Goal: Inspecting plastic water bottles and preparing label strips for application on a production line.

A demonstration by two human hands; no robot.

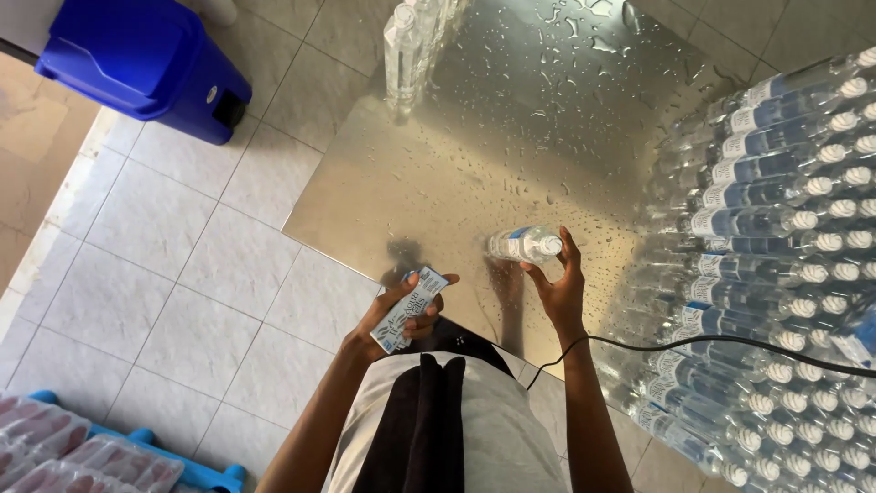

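I look down on a floor of pale square tiles [173, 274], and over it stands a shiny metal table [511, 137] whose top is wet with many water drops. At about ten o'clock of the view a blue plastic bin [146, 59] sits on the floor, and at about seven o'clock I see a blue pallet [196, 475] carrying flat packs wrapped in clear film with pinkish content. On the table, at about three o'clock, lies a big group of clear plastic bottles [776, 246] with white caps and blue and white labels, packed close together in rows. At about twelve o'clock some more clear bottles [406, 55] stand at the far edge of the table. My left hand [401, 315] is closed around a small stack of rectangular labels [408, 309], white and blue, held near the table edge. My right hand [558, 283] is half open, and its fingertips touch one clear bottle [525, 245] with a white cap and a blue label, which lies on its side on the wet table, just beside the big group. A thin black cable [693, 342] passes over my right forearm.
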